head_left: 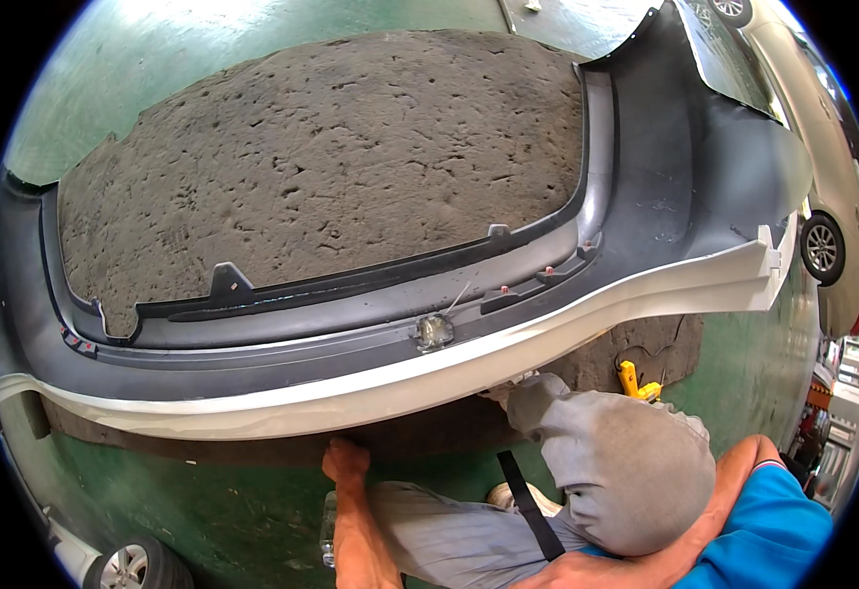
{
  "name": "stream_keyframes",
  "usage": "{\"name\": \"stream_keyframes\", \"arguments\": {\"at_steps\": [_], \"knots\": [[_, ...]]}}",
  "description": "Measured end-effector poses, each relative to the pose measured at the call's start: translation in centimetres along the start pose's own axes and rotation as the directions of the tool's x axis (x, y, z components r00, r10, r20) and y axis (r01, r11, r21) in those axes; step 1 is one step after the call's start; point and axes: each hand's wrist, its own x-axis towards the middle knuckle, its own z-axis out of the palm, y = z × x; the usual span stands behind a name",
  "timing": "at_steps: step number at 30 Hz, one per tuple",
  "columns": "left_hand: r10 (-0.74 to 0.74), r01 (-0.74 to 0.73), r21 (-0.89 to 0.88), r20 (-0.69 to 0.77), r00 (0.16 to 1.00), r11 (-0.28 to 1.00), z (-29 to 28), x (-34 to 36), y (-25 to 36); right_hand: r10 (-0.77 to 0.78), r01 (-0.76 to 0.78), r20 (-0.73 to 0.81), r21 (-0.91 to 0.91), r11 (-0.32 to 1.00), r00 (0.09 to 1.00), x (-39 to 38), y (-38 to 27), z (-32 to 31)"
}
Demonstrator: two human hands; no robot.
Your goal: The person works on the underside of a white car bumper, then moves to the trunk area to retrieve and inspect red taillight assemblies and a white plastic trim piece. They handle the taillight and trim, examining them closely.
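A large car bumper [370, 393] with a white outer edge and a dark grey inner side lies across the view. My left hand [347, 459] is closed into a fist just below its near edge, on the left of my knees. Whatever is in those fingers, if anything, is hidden. My right forearm [670, 550], coming out of a blue sleeve [768, 535], passes around my raised right knee [635, 471]; the hand itself does not show. On the bumper's inner side sits a small clear lump-like piece [436, 332] with a thin stick slanting up from it.
Worn grey-brown matting [331, 157] lies inside and under the bumper on a green floor [262, 520]. A yellow hand tool [635, 381] with a dark cord rests to the right. A clear plastic object [328, 530] is beside my left forearm. Parked cars stand at right and lower left.
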Motion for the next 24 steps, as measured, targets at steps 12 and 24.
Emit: {"name": "stream_keyframes", "arguments": {"at_steps": [12,24], "knots": [[-0.03,0.032,-0.046,0.035,0.999,0.998,-1.4,-1.1,0.3,-0.012,0.012,-0.033,0.02,1.0,0.999,0.0,-0.1,0.6],[-0.021,0.021,-0.027,0.014,1.0,0.999,-1.4,-0.7,1.0,-0.013,0.013,-0.078,-0.002,1.0,0.997,-0.1,-0.3,1.2]]}}
